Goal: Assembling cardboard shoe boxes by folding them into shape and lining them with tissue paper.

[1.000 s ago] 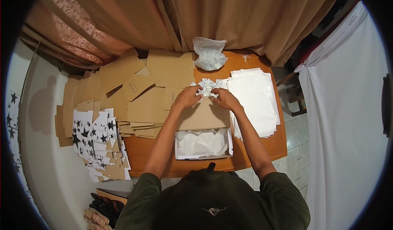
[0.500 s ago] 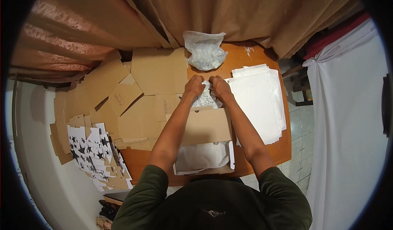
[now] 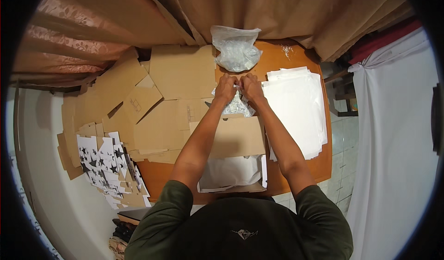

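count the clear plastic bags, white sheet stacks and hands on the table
clear plastic bags: 2, the large bag at the far edge and the small bag between the hands
white sheet stacks: 1
hands: 2, left hand and right hand
total: 5

- The person wears a dark green shirt with short sleeves.
- The sleeves stop above the elbows, so both forearms are bare.
- The shirt has a small pale mark shaped like a diamond on the middle of the chest.
- The left hand (image 3: 225, 88) is bare, with no glove.
- The right hand (image 3: 252, 87) is bare too.
- No watch shows on either wrist.
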`<action>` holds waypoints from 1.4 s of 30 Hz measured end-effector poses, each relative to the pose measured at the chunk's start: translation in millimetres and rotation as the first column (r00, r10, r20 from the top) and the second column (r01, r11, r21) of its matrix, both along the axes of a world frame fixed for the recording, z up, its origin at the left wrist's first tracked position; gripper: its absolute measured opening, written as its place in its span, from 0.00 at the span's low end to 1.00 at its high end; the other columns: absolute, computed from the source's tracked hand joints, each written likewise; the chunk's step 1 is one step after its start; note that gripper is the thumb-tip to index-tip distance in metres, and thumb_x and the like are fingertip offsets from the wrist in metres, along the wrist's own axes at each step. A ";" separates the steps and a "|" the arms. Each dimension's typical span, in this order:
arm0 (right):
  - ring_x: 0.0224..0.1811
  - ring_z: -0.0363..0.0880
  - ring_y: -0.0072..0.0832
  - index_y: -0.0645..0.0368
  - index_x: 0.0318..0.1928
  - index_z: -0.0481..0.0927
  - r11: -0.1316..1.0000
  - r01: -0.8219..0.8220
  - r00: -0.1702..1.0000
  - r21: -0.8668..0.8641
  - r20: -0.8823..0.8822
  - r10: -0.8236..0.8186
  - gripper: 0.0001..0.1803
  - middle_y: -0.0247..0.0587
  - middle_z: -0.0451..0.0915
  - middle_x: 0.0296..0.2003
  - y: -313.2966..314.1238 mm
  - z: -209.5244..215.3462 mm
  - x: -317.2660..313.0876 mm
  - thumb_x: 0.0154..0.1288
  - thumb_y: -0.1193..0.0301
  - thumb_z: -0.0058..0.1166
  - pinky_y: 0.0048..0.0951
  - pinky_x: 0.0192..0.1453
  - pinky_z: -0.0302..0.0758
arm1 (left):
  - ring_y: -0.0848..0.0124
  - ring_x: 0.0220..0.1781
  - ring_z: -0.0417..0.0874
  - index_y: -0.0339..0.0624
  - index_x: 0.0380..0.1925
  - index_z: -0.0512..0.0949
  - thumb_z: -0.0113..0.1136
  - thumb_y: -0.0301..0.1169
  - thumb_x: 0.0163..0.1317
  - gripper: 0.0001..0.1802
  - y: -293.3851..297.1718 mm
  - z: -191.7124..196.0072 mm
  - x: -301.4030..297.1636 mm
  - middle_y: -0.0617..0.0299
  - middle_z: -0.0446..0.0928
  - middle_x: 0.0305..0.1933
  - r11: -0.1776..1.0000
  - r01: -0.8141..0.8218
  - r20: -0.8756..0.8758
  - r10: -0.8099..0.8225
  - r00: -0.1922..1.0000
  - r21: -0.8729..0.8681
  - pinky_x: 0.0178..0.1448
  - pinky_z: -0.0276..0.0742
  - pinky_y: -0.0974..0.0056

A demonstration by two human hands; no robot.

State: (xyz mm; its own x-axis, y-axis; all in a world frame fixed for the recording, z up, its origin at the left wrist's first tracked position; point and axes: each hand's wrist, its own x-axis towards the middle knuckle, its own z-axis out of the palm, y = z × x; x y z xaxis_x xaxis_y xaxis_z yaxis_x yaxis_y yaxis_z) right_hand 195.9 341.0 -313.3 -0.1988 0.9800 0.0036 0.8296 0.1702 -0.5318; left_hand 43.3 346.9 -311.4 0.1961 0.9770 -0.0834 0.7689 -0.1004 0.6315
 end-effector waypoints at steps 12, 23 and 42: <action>0.36 0.84 0.32 0.65 0.44 0.79 0.992 -0.073 0.814 -0.100 -0.581 0.001 0.11 0.45 0.84 0.33 -63.9 152.6 7.5 0.65 0.73 0.65 0.33 0.44 0.79 | 0.70 0.40 0.86 0.36 0.45 0.83 0.65 0.27 0.66 0.09 -77.9 145.2 -31.4 0.56 0.86 0.36 0.993 0.015 0.437 -0.063 0.897 0.113 0.44 0.82 0.65; 0.34 0.79 0.23 0.65 0.46 0.80 0.896 -0.219 0.754 -0.386 -0.650 -0.096 0.09 0.39 0.81 0.33 -270.4 85.8 -9.5 0.65 0.80 0.60 0.26 0.40 0.77 | 0.68 0.34 0.89 0.32 0.41 0.80 0.62 0.21 0.66 0.05 -288.3 106.0 -58.8 0.52 0.85 0.32 0.962 0.006 0.521 0.143 0.841 -0.272 0.39 0.82 0.65; 0.57 0.77 0.53 0.62 0.53 0.80 0.956 -0.229 0.961 0.182 -0.114 0.251 0.20 0.55 0.80 0.51 -169.3 111.6 -28.9 0.62 0.70 0.65 0.47 0.62 0.75 | 0.51 0.62 0.79 0.43 0.55 0.78 0.65 0.30 0.61 0.21 -174.5 120.9 -107.1 0.48 0.81 0.56 0.965 0.057 -0.002 -0.058 0.998 0.257 0.64 0.74 0.46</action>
State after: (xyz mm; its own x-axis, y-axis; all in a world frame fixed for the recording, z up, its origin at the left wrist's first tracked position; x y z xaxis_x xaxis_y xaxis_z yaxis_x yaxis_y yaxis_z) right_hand 167.1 171.8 -201.7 -0.4145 0.8868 0.2043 0.6765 0.4504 -0.5827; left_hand -63.8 172.4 -190.5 0.2524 0.9526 0.1698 0.7534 -0.3036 0.5832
